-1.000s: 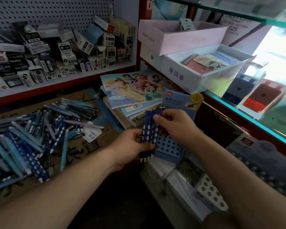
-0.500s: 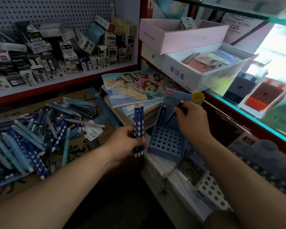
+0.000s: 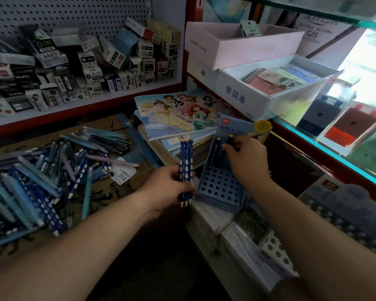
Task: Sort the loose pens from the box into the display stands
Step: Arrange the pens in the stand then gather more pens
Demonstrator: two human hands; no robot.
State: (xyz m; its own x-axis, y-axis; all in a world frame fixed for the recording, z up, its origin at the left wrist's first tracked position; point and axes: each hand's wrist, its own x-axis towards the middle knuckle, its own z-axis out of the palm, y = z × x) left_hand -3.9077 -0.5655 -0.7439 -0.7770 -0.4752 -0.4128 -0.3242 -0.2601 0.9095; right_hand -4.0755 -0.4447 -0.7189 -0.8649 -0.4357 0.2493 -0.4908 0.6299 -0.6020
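the right hand (image 3: 246, 158), just right of the frame's centre, is pinching one dark blue pen (image 3: 230, 140) near its top and holding it close to upright over the back row of the blue stand (image 3: 219, 185), tip pointing down toward the holes; whether the tip is already sitting in a hole i cannot tell. another pen (image 3: 218, 148) is standing in the same row just to its left. the left hand (image 3: 167, 190), at the frame's centre and just left of the stand, is gripping three pens (image 3: 185, 161) as a bundle, long axes near vertical, white tips down. so the next pen is waiting left of the right hand, beside the stand's left edge, and the right hand is likely the one reaching across for it. the loose pens (image 3: 37, 170) are lying heaped in the box (image 3: 122, 190) at the left of the frame, well apart from the stand.
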